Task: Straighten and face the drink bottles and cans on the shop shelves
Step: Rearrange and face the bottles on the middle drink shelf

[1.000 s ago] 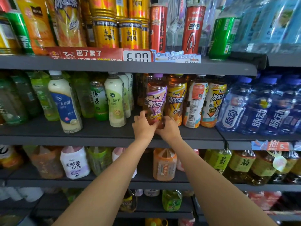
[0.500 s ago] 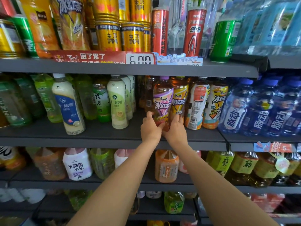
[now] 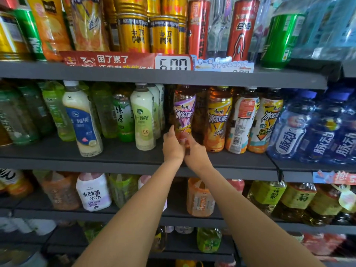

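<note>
The iced tea bottle [image 3: 184, 110] with the purple label stands upright on the middle shelf [image 3: 123, 151], its printed front turned out toward the aisle. Both hands meet at its lower part. The left hand [image 3: 173, 146] wraps around the bottle's left side, thumb up against the label. The right hand [image 3: 195, 151] is curled around the base from the right, its fingers blurred, and it touches the left hand at the wrist side.

Just to the right stands a yellow iced tea bottle [image 3: 217, 120] facing front. Next to that is a bottle turned backward [image 3: 241, 122], showing its barcode, and then another yellow-labelled bottle [image 3: 266, 122]. Blue water bottles [image 3: 292, 130] fill the far right of the shelf. To the left of the held bottle stands a pale milk tea bottle [image 3: 143, 120], then a green tea bottle [image 3: 122, 118], and further left a leaning milk tea bottle with a blue label [image 3: 82, 120].

On the shelf above are gold cans [image 3: 148, 33] and tall red cans [image 3: 240, 29] behind a red price strip [image 3: 125, 59].
</note>
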